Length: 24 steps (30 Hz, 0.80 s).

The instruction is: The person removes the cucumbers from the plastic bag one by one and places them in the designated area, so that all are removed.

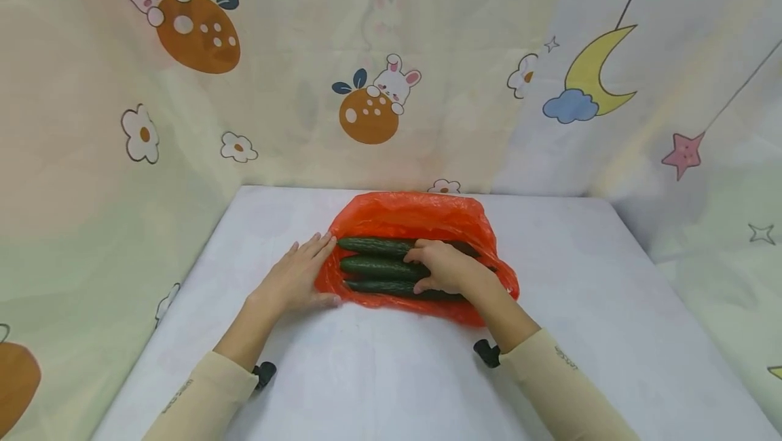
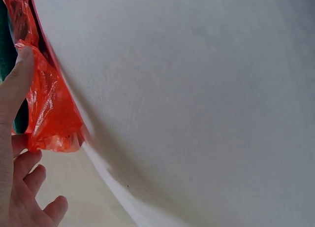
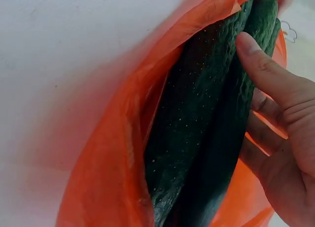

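Three dark green cucumbers lie side by side in a red plastic bag (image 1: 409, 205): a far one (image 1: 366, 245), a middle one (image 1: 373, 266) and a near one (image 1: 381, 287). My right hand (image 1: 449, 268) reaches over them from the right and grips the middle one; in the right wrist view the hand (image 3: 288, 123) has its thumb on one side of that cucumber (image 3: 216, 143) and its curved fingers on the other. My left hand (image 1: 296, 278) touches the bag's left end with fingers spread; in the left wrist view the thumb (image 2: 19, 77) rests against the red plastic (image 2: 51, 104).
The bag lies on a white-covered table (image 1: 366, 373), toward its back edge. A patterned cloth (image 1: 293, 88) with rabbits, flowers and a moon hangs behind and at both sides. Black devices (image 1: 265, 374) show at both wrists, below the sleeve cuffs.
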Available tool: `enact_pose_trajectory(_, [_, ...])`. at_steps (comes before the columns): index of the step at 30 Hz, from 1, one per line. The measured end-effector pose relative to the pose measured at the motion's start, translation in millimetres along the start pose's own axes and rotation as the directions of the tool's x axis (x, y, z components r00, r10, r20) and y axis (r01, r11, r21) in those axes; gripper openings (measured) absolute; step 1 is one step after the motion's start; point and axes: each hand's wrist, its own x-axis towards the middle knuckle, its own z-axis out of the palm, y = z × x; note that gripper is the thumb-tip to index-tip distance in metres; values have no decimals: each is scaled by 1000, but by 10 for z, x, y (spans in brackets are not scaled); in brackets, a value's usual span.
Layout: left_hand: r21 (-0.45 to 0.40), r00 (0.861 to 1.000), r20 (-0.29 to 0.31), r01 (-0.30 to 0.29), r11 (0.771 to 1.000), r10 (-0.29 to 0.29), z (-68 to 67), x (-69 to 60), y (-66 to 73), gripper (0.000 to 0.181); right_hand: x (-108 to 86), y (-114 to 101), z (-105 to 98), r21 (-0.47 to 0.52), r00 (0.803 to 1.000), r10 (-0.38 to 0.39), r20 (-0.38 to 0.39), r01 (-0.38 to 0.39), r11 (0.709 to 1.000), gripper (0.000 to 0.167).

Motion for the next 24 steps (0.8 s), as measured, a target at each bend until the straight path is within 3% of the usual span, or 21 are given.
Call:
enact_pose_trajectory(9, [-6,999,31,-11,1000,12,37,-17,8,116,-67,41,117,58,999,40,12,-40,998,62])
enact_pose_trajectory(18, [-13,999,33,2,1000,-2,31,-15,31,116,-39,107,53,194,995,-83,-53,92,977,47])
enact_pose_trajectory(24, [-7,1000,31,8,1000,-7,14,-16,18,116,-46,127,64,221,997,-65,-37,72,973,44])
